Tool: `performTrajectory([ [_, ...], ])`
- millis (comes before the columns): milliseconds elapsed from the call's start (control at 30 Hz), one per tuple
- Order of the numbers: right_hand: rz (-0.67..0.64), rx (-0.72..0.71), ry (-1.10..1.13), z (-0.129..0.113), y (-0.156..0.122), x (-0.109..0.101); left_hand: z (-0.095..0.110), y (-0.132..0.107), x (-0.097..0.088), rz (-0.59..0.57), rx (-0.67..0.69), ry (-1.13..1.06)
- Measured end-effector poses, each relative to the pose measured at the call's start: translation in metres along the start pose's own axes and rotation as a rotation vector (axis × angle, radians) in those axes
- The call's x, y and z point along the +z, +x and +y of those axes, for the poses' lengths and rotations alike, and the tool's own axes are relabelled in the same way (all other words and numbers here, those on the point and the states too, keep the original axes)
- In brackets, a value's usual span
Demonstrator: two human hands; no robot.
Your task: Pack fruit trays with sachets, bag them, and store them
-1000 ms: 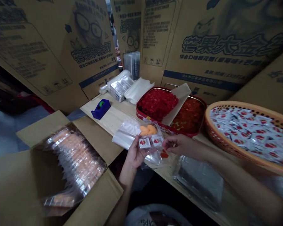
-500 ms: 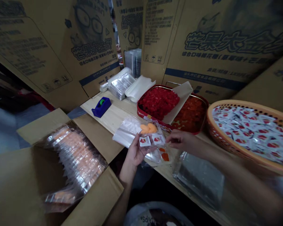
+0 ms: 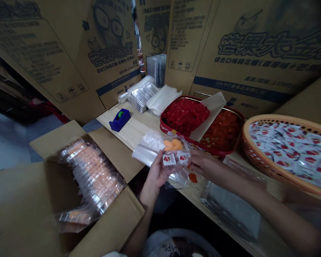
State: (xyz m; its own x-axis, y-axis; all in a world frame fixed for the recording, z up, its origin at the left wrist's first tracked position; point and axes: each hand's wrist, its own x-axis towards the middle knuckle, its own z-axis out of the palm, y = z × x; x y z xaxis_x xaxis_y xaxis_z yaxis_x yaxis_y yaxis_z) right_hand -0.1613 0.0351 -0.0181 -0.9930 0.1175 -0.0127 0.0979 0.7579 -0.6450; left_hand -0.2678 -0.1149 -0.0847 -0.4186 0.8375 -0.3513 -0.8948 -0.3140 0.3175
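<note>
Left palm turned up, the left hand (image 3: pixel 160 175) cradles a clear tray (image 3: pixel 176 154) above the wooden bench (image 3: pixel 133 134), its thumb at the near left edge and its fingers partly curled beneath, as I watch through the head camera. The tray sits just beyond the palm, tilted toward me, with 2 orange pieces (image 3: pixel 173 144) in its far part and 2 white sachets (image 3: pixel 176 158) side by side in the near part.

At the tray's right edge, the right hand (image 3: pixel 203 162) has its fingers bunched nearly closed; from my post I cannot tell whether they pinch anything. A dark orange piece (image 3: pixel 193 177) shows just below that hand.

Beyond the tray stands a red tin (image 3: pixel 173 132) of red and orange bits, parted by a pale board (image 3: pixel 210 114). An orange basket (image 3: pixel 259 157) heaped with sachets is at right. A blue tape dispenser (image 3: pixel 120 120) rests farther left, near an open carton (image 3: pixel 123 221) packed with wrapped packs (image 3: pixel 93 175).
</note>
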Motion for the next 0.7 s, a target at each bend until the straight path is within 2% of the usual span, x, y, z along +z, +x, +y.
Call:
performTrajectory([
  [100,-0.040,-0.061,-0.041,-0.016,0.003,-0.002,0.000,0.000,0.002,0.016,-0.004,0.030],
  [267,-0.181,-0.099,-0.060,-0.041,0.016,0.017,-0.001,0.003,0.002,0.040,0.015,0.017],
  [367,-0.215,-0.103,-0.026,-0.043,0.022,0.026,-0.003,0.004,0.001,0.045,0.026,0.015],
  [467,-0.166,-0.093,0.009,-0.039,0.022,0.031,-0.003,0.005,0.000,0.068,0.028,0.024],
  [567,-0.144,-0.080,0.034,-0.039,0.017,0.035,-0.002,0.003,0.001,0.035,0.002,0.029],
  [700,-0.176,-0.097,0.066,-0.043,0.013,0.035,-0.001,0.003,0.003,0.056,0.007,0.023],
])
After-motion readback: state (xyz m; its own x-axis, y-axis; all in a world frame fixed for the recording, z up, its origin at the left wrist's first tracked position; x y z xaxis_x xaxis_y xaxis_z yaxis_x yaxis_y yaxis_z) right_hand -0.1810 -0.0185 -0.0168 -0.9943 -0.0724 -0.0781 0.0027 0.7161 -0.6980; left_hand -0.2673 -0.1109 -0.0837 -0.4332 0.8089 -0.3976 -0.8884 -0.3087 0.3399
